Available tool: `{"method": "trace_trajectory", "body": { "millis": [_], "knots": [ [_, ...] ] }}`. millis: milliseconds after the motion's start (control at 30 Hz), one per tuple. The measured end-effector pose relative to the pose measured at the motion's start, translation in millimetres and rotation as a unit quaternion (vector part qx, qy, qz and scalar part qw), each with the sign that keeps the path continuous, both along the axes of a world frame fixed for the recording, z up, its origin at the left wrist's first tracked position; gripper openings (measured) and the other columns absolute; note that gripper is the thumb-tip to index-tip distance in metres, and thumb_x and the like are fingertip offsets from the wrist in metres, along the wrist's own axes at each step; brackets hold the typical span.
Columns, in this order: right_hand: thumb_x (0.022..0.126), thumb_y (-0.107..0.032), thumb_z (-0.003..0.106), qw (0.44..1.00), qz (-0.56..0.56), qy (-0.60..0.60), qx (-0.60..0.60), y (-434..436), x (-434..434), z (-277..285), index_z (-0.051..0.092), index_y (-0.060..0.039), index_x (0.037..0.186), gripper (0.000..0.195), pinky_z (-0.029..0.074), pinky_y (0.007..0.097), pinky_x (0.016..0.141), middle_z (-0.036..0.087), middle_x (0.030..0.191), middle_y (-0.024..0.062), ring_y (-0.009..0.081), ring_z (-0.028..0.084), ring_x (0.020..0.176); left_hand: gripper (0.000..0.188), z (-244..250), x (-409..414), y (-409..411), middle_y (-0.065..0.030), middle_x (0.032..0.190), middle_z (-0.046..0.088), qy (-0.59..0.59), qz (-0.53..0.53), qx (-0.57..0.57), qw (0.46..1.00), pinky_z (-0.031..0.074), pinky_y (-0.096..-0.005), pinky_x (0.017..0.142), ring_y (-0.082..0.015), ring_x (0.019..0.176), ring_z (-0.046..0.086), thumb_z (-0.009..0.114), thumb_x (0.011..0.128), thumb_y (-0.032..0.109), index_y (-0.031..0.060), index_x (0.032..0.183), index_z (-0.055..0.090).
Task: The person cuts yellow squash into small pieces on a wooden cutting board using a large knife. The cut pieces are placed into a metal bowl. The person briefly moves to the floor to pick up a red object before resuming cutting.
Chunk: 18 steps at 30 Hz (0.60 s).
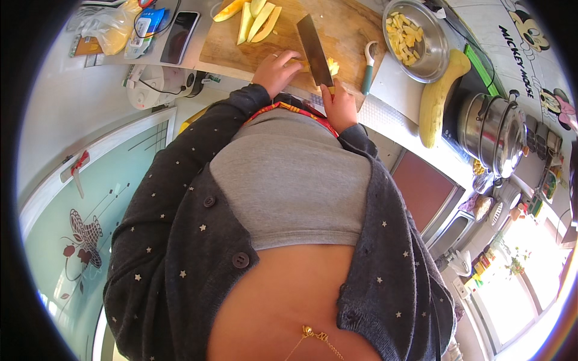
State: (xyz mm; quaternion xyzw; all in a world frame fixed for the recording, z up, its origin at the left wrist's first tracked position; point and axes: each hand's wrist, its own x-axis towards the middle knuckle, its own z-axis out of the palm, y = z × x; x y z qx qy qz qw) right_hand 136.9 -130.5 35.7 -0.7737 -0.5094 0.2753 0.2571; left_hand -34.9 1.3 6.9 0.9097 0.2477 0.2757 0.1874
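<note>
My right hand (pixel 341 104) grips the handle of a cleaver (pixel 314 49). Its broad blade points away from me over a wooden cutting board (pixel 289 18). On the board, my left hand (pixel 277 72) rests with bent fingers at a yellow squash strip (pixel 303 67) left of the blade; the fingers partly hide the strip. Small cut squash pieces (pixel 333 67) lie against the blade's right side. Farther back on the board are several long squash wedges (pixel 261 22). A peeler (pixel 369 67) with a green and white handle lies near the board's right edge.
Right of the board stands a metal bowl (pixel 433 67) holding squash pieces (pixel 404 40). A long pale squash (pixel 442 101) lies beside it, before a steel steamer pot (pixel 490 131). Leftward are a phone (pixel 179 38), a blue packet (pixel 145 31) and a plastic bag (pixel 113 31).
</note>
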Motion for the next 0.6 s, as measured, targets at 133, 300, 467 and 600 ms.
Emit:
{"method": "trace_trajectory", "body": {
  "millis": [133, 300, 467, 600],
  "knots": [
    [0.094, -0.027, 0.059, 0.999, -0.031, -0.005, 0.023, -6.6, 4.9, 22.2, 0.055, -0.0012, 0.109, 0.030, 0.050, 0.0508, 0.059, 0.064, 0.067, 0.0235, 0.0430, 0.064, 0.067, 0.014, -7.8, -0.7, -3.2, -0.0043, 0.098, 0.060, -0.005, 0.012, -0.038, 0.999, 0.051, -0.0382, 0.076, -0.0286, 0.093, 0.061, 0.066, 0.080, 0.009, 0.0113, 0.094, 0.065],
    [0.093, -0.028, 0.062, 0.998, -0.045, -0.022, 0.026, -6.1, 8.7, 32.3, 0.058, 0.0020, 0.108, 0.034, 0.050, 0.0452, 0.061, 0.065, 0.072, 0.0230, 0.0392, 0.066, 0.067, 0.014, -8.7, 8.9, -3.3, -0.0044, 0.098, 0.060, -0.005, 0.016, -0.067, 0.998, 0.051, -0.0382, 0.076, -0.0286, 0.092, 0.061, 0.066, 0.081, 0.009, 0.0103, 0.094, 0.065],
    [0.093, -0.028, 0.063, 0.999, -0.025, -0.032, 0.026, -5.1, 7.5, 30.6, 0.059, 0.0010, 0.106, 0.032, 0.050, 0.0445, 0.060, 0.064, 0.071, 0.0214, 0.0377, 0.066, 0.067, 0.014, -6.2, 9.3, -4.7, -0.0052, 0.100, 0.061, 0.012, 0.030, -0.090, 0.995, 0.051, -0.0399, 0.076, -0.0288, 0.093, 0.061, 0.067, 0.080, 0.011, 0.0088, 0.094, 0.065],
    [0.092, -0.031, 0.062, 0.998, -0.016, -0.049, 0.045, -5.4, 11.3, 25.2, 0.057, -0.0091, 0.106, 0.027, 0.051, 0.0478, 0.058, 0.064, 0.065, 0.0159, 0.0385, 0.065, 0.064, 0.011, 9.2, 11.7, -0.4, -0.0078, 0.096, 0.063, -0.042, 0.056, -0.050, 0.996, 0.050, -0.0404, 0.076, -0.0307, 0.088, 0.062, 0.068, 0.082, 0.012, 0.0065, 0.090, 0.065]
  ]
}}
